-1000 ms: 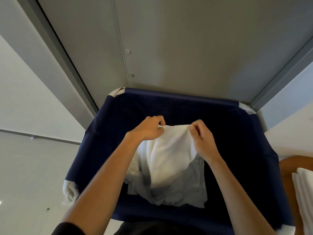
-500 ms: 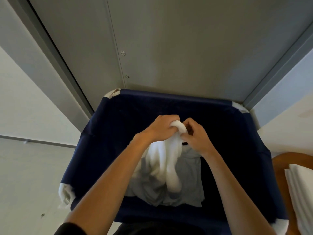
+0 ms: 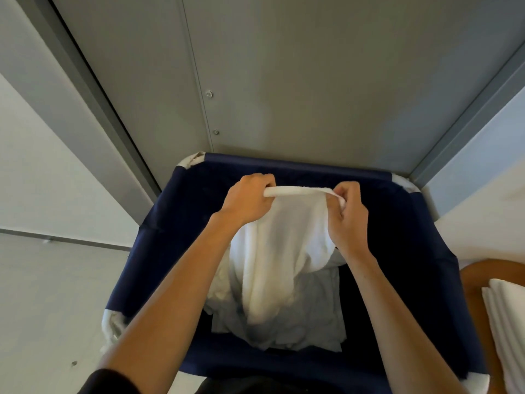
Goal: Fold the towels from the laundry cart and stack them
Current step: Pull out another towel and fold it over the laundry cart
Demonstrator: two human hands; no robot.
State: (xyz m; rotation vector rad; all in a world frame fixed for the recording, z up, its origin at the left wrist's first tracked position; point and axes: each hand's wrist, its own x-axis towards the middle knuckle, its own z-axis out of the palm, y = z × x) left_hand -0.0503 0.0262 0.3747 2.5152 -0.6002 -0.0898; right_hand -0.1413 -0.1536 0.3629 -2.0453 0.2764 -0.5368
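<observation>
A white towel (image 3: pixel 279 245) hangs over the dark blue laundry cart (image 3: pixel 159 237). My left hand (image 3: pixel 247 199) grips the left end of its top edge. My right hand (image 3: pixel 348 214) grips the right end, so the edge is stretched between the two fists. The towel's lower part droops down onto more crumpled white laundry (image 3: pixel 306 322) lying at the bottom of the cart. Folded white towels (image 3: pixel 508 322) are stacked at the right edge of the view.
The cart stands against a grey panelled wall (image 3: pixel 284 81) with a metal frame on either side. The folded stack rests on a wooden surface (image 3: pixel 477 277) to the right of the cart. Pale floor (image 3: pixel 42 294) lies to the left.
My hands were bunched together on the towel half a second ago. They have moved apart and upward, stretching the top edge out between them and lifting the towel higher.
</observation>
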